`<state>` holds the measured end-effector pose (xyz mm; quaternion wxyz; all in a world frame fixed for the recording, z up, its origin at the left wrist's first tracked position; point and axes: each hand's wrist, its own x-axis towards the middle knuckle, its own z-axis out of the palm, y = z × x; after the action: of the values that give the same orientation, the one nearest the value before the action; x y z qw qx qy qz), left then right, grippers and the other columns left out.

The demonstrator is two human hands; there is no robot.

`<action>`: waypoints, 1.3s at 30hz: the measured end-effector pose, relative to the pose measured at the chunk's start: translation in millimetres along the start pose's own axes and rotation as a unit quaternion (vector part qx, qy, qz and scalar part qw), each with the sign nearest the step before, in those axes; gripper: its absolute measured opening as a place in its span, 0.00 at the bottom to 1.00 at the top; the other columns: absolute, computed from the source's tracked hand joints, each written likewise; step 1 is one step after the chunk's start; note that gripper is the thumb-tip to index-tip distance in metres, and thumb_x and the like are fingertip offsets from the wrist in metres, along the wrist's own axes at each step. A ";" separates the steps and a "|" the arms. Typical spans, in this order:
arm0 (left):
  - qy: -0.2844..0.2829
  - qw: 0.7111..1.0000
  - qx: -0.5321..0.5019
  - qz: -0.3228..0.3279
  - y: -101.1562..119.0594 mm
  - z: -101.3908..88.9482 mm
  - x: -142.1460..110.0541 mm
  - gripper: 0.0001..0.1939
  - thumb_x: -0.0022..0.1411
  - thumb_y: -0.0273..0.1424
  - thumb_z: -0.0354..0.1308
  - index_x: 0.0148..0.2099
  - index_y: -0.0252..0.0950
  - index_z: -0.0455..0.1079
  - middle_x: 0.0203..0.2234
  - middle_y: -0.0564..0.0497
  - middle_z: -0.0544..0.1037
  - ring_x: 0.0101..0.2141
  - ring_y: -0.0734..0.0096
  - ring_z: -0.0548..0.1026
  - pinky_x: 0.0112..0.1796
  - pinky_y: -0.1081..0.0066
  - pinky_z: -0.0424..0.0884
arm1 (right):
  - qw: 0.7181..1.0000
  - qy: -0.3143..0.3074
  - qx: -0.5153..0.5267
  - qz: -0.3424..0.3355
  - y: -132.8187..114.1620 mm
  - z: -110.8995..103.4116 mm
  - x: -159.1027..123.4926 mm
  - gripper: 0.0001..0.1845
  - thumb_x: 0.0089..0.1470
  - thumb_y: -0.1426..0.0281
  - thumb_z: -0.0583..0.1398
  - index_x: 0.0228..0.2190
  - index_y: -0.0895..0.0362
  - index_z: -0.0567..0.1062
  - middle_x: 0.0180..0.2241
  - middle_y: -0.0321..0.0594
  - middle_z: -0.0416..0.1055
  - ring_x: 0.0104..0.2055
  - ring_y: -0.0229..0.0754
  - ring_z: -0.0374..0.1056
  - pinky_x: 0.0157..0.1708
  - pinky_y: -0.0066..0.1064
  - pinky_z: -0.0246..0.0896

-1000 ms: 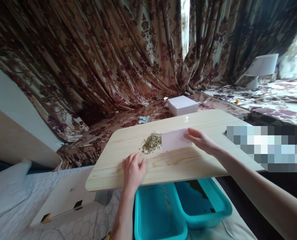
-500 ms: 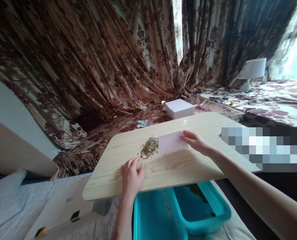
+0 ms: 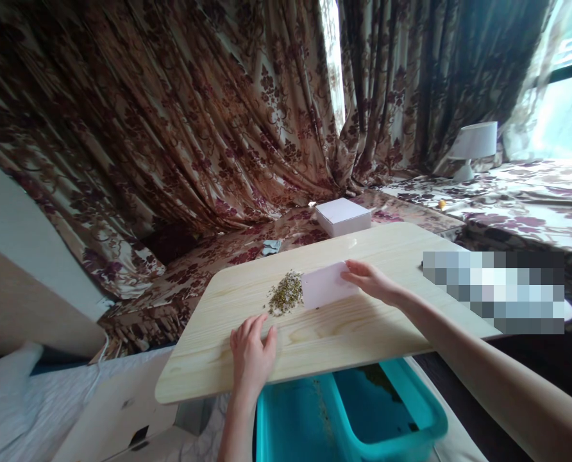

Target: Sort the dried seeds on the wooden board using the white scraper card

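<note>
A pale wooden board (image 3: 363, 324) lies across in front of me. On it sits a small heap of dried greenish herb bits (image 3: 285, 293). My right hand (image 3: 370, 281) pinches the right end of a white flat scraper card (image 3: 325, 285), whose left edge stands against the heap. My left hand (image 3: 251, 350) rests flat on the board's near edge with fingers spread, holding nothing, just below and left of the heap.
Two turquoise plastic tubs (image 3: 348, 417) sit below the board's near edge. A white box (image 3: 342, 216) lies beyond the board on flowered fabric. Heavy flowered curtains (image 3: 194, 115) hang behind. A white lamp (image 3: 471, 146) stands far right. A pale flat carton (image 3: 122, 423) lies lower left.
The scraper card and my right hand have crept slightly left against the heap. The head view has shifted, so everything sits a little lower and further left in the frame.
</note>
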<state>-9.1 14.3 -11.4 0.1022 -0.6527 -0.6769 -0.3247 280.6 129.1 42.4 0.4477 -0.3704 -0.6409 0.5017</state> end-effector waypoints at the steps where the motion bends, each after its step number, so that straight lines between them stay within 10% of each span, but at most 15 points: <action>1: 0.001 1.000 0.002 0.003 -0.1 0.2 0.0 0.14 0.63 0.35 0.51 0.48 0.39 0.72 0.45 0.44 0.77 0.48 0.58 0.73 0.53 0.54 0.61 | 1.000 -0.004 0.000 0.003 -1.2 -1.0 -0.6 0.16 0.43 0.55 0.65 0.26 0.55 0.72 0.30 0.36 0.76 0.34 0.43 0.70 0.37 0.34 0.64; 27: 0.000 1.000 -0.025 0.006 -3.1 0.7 2.7 0.15 0.63 0.36 0.50 0.48 0.39 0.71 0.46 0.44 0.77 0.48 0.58 0.73 0.52 0.55 0.62 | 0.976 -0.178 -0.005 0.127 -34.3 -29.0 -48.9 0.14 0.43 0.58 0.67 0.26 0.57 0.78 0.27 0.38 0.76 0.29 0.39 0.68 0.26 0.28 0.60; 33: 0.003 1.000 -0.025 -0.003 1.7 -1.7 0.8 0.14 0.63 0.36 0.50 0.47 0.38 0.72 0.45 0.44 0.78 0.48 0.58 0.73 0.52 0.55 0.63 | 0.984 -0.121 -0.010 0.132 -34.8 -36.0 -51.3 0.16 0.38 0.58 0.69 0.24 0.57 0.78 0.26 0.39 0.75 0.27 0.41 0.68 0.25 0.30 0.62; 39: 0.004 1.000 -0.025 -0.002 2.8 -2.3 0.5 0.14 0.63 0.34 0.51 0.47 0.38 0.72 0.44 0.45 0.78 0.47 0.58 0.73 0.53 0.54 0.62 | 0.991 0.109 0.044 0.059 -11.2 -19.3 -42.0 0.18 0.42 0.55 0.67 0.32 0.55 0.77 0.34 0.43 0.78 0.34 0.45 0.72 0.35 0.35 0.68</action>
<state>-7.2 13.2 -8.5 0.0880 -0.6524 -0.6692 -0.3446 312.2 93.9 46.7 0.5001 -0.4399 -0.5423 0.5121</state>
